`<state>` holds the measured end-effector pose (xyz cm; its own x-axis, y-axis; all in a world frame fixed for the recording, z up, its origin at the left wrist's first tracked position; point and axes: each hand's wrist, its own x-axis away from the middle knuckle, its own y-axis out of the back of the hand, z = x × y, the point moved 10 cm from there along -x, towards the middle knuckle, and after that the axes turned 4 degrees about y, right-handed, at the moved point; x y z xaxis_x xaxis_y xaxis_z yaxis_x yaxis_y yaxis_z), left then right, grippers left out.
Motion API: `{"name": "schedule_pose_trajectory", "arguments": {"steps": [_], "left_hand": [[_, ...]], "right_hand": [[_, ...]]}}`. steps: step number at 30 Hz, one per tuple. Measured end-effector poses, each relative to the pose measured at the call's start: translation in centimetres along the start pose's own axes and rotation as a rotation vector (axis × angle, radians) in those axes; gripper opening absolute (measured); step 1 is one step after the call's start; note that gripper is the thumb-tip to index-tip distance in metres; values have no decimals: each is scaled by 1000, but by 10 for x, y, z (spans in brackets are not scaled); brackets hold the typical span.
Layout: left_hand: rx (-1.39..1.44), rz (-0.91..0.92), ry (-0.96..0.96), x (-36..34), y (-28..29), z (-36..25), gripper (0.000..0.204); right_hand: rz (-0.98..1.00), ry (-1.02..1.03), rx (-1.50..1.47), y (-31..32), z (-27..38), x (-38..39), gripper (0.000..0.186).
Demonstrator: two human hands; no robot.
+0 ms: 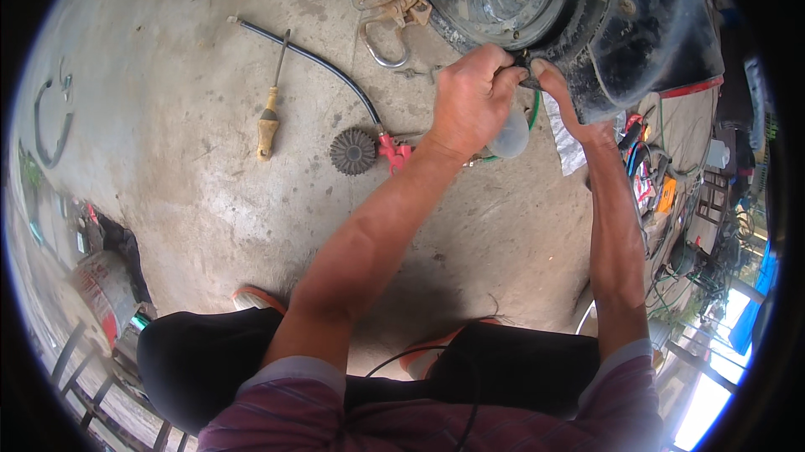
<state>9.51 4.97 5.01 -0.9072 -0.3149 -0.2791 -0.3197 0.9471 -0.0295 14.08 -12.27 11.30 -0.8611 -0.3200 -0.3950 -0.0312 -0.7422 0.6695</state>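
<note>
A dirty wheel with a black tire (579, 58) fills the upper right, beneath a black plastic mudguard (658, 20). At the tire's near edge, my left hand (478, 87) is closed in a pinch. Something small and dark is by its fingertips, too small to make out. Close beside it, my right hand (566, 100) presses its thumb to the tire, its other fingers mostly hidden. Below my left hand is a translucent round bowl-like piece (510, 135), partly covered.
On the concrete floor lie a yellow-handled screwdriver (267, 129), a black hose (327, 66) leading to a red trigger piece (392, 153), and a round ribbed black part (353, 152). Rusty metal brackets (394, 3) adjoin the wheel. Tools and cables clutter the right; a bucket (105, 288) stands lower left.
</note>
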Motion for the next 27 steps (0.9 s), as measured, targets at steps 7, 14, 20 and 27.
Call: {"name": "schedule_pose_trajectory", "arguments": {"steps": [7, 14, 20, 27], "left_hand": [[-132, 118, -10, -5, -2, 3, 9], [-62, 138, 44, -9, -8, 10, 12], [170, 24, 207, 0, -11, 25, 18], [75, 46, 220, 1, -10, 15, 14]], "right_hand": [[36, 111, 144, -1, 0, 0, 29], [10, 125, 15, -1, -9, 2, 30], [52, 114, 101, -6, -3, 2, 23], [92, 53, 37, -5, -9, 4, 30]]}}
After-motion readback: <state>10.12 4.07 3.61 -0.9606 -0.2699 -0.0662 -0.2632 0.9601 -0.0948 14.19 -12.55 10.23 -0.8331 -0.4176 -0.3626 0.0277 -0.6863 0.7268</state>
